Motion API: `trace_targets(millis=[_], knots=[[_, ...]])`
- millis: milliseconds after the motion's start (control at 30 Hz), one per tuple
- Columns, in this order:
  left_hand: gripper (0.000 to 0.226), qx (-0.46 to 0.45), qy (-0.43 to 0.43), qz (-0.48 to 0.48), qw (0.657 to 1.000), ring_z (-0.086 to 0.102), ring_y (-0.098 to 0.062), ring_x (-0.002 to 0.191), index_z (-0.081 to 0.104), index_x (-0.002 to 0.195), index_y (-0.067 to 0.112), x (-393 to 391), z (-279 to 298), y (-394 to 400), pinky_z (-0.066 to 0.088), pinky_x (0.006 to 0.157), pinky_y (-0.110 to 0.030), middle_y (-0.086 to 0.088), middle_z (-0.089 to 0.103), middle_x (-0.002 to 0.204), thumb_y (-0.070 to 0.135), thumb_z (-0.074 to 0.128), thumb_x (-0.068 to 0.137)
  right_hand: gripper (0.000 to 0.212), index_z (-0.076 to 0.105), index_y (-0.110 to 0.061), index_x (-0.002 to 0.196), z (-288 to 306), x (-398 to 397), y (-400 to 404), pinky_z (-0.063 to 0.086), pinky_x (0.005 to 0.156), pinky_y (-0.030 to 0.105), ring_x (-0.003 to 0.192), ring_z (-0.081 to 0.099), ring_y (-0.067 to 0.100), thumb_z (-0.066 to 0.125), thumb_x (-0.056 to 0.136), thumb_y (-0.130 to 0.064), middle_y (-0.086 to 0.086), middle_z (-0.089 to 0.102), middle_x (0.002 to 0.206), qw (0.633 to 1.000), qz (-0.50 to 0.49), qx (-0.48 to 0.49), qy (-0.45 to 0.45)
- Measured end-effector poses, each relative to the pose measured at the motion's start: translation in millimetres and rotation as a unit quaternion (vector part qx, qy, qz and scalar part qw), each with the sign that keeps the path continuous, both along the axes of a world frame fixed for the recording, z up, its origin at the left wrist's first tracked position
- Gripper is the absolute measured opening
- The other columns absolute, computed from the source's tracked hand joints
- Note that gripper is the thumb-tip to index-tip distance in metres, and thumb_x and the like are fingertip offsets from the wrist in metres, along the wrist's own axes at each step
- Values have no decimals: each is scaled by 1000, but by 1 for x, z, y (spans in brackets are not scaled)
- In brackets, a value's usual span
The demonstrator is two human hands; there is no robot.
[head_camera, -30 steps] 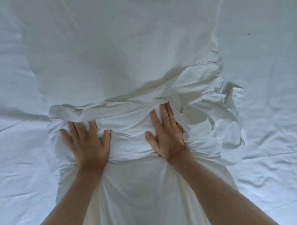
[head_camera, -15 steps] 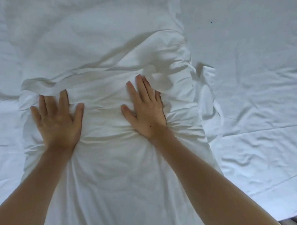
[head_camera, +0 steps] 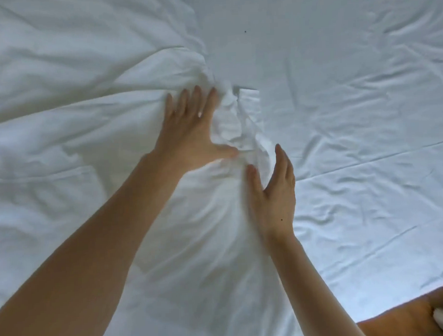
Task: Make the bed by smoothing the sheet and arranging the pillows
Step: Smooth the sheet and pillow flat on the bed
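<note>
The left hand [head_camera: 188,133] lay flat with straight, spread fingers pressing on the white pillow [head_camera: 193,245], its thumb reaching toward a bunched, crumpled corner of the pillowcase [head_camera: 239,126]. The right hand [head_camera: 274,191], somewhat blurred, stood on edge with straight fingers against the pillow's right side, holding nothing. The pillow lay lengthwise between both forearms on the creased white sheet [head_camera: 352,111], which spread out all around. A brown wooden surface [head_camera: 399,317] showed at the lower right corner.
</note>
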State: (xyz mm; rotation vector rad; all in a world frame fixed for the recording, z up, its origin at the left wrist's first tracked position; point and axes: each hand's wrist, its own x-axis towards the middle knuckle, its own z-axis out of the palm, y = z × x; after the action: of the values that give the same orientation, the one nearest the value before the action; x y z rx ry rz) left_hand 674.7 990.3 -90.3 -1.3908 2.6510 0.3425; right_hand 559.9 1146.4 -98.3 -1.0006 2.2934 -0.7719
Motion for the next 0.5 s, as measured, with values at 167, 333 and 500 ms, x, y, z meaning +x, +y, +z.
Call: trace_targets(millis=[167, 333, 500], knots=[[102, 71, -83, 107, 988, 59, -34, 106, 45, 125, 8, 17, 5, -22, 43, 86, -40, -16, 62, 117, 83, 60, 58, 58, 28, -22, 149, -4, -12, 17, 21, 100, 15, 139, 28, 10, 48, 97, -37, -8, 33, 151, 996, -39, 35, -75], [60, 124, -25, 143, 982, 62, -30, 92, 64, 95, 18, 30, 48, 4, 37, 69, -31, -7, 68, 98, 72, 63, 69, 51, 37, -21, 145, 6, -7, 7, 26, 105, 20, 137, 35, 13, 49, 97, -34, -6, 41, 147, 990, -57, 22, -128], [37, 74, 73, 186, 977, 56, -29, 74, 60, 75, 18, 61, 112, 37, 39, 63, -33, -4, 67, 77, 55, 68, 76, 57, 31, -35, 147, 36, 0, -14, 27, 114, 28, 137, 32, 3, 49, 95, -49, -12, 36, 150, 961, -48, -4, -272]])
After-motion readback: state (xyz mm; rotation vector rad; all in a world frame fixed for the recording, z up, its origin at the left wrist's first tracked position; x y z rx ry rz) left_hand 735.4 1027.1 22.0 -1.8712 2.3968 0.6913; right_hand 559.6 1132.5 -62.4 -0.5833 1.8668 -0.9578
